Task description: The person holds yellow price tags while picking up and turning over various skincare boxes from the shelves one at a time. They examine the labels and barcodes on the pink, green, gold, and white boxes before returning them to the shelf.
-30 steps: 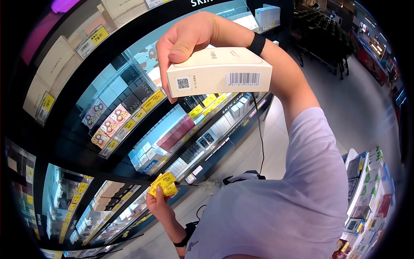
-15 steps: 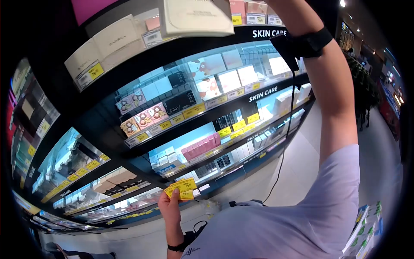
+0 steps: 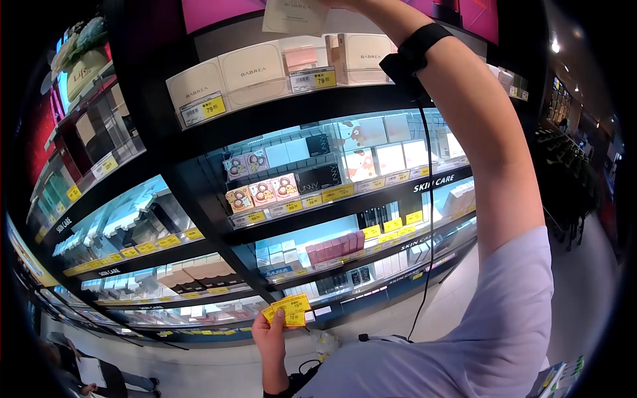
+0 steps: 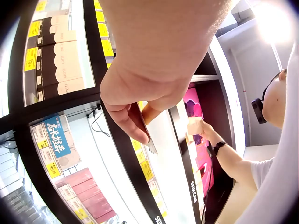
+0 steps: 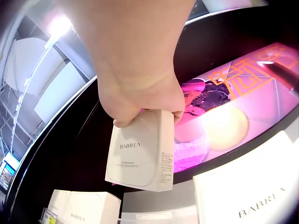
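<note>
Plainly, a cream BABREA box (image 5: 133, 154) is held up in the right hand (image 5: 142, 98), slightly tilted, above the top shelf (image 3: 265, 109). Thumb and fingers are clamped on the box's upper end, leaving its printed front showing. Behind and to the right of it is a glowing pink panel (image 5: 238, 93). Below, cream boxes (image 3: 249, 68) with the same lettering stand along the shelf, with price labels (image 3: 211, 106) reading 79 in front of some. On the right forearm is a black band (image 3: 424, 50), and a dark cable (image 3: 431, 199) hangs down near it. Lower and nearer, the left hand (image 3: 269, 335) pinches a few overlapping yellow price tags (image 3: 290, 308) between thumb and fingers. Just beyond the tags, the lower shelves hold a row of dark pink boxes (image 3: 336, 247), and above these stand 3 small cartoon-printed boxes (image 3: 262, 192) side by side. To the far left, blue-white flowers (image 3: 83, 36) top a display, and at the lower left another person (image 3: 66, 361) in dark clothes is partly visible.
</note>
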A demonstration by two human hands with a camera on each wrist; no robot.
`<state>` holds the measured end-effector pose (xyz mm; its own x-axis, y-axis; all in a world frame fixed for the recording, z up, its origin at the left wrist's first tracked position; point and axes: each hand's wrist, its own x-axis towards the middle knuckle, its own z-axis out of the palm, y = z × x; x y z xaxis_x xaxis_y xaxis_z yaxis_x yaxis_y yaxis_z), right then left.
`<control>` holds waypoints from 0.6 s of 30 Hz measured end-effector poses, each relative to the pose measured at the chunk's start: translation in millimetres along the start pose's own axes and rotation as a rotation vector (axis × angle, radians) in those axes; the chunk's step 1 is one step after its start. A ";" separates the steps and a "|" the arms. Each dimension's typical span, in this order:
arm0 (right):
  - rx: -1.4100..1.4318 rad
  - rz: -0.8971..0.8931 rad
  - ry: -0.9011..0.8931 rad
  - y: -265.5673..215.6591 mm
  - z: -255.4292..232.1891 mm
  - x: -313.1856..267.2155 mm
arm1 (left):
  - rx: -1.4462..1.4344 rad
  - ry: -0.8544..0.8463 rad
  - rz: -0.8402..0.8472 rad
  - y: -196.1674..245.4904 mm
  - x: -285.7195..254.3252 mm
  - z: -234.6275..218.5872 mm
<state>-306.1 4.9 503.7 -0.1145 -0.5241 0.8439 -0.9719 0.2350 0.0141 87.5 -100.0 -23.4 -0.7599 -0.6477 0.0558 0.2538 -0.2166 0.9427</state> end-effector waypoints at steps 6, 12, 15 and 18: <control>-0.050 0.002 -0.096 -5.7 -2.7 -13.1 | 0.019 0.028 0.037 -5.4 -4.4 -10.4; -0.004 0.028 -0.119 9.2 -2.2 -11.3 | -0.006 0.013 0.023 0.5 -4.3 -7.1; 0.007 0.069 -0.152 11.4 -2.9 -13.0 | -0.017 0.003 0.023 2.9 -4.0 -5.8; -0.070 0.109 -0.253 4.4 -3.3 -17.4 | 0.000 -0.012 0.008 3.1 -2.5 -7.4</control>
<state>-307.7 17.8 490.9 -0.2734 -0.6783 0.6820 -0.9355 0.3524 -0.0245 94.7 -104.4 -23.1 -0.7648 -0.6408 0.0668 0.2597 -0.2118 0.9422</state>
